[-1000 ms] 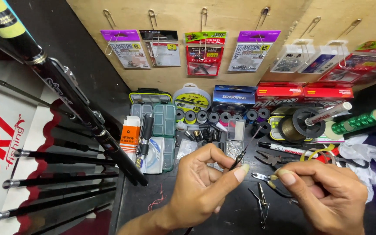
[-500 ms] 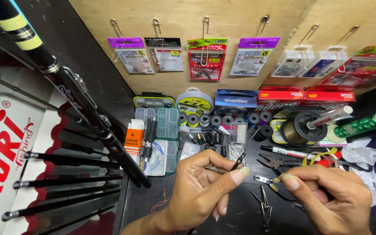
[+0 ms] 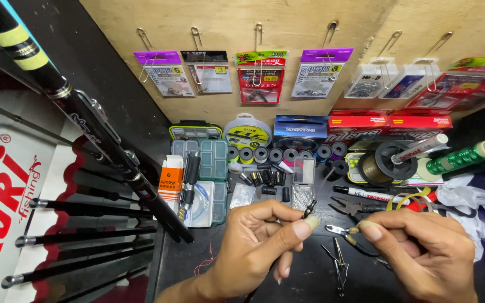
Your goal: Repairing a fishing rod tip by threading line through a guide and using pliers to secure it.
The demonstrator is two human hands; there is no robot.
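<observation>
The small dark metal fitting (image 3: 309, 210) pinched at the left hand (image 3: 256, 241) fingertips is too small to identify. Whatever the right hand (image 3: 422, 252) pinches is hidden behind its fingers, and the bottom edge cuts off both wrists. The thick black fishing rod with yellow bands (image 3: 74, 112) runs out past the upper left corner. The contents of the hanging clear packets (image 3: 377, 84) are too small to tell.
</observation>
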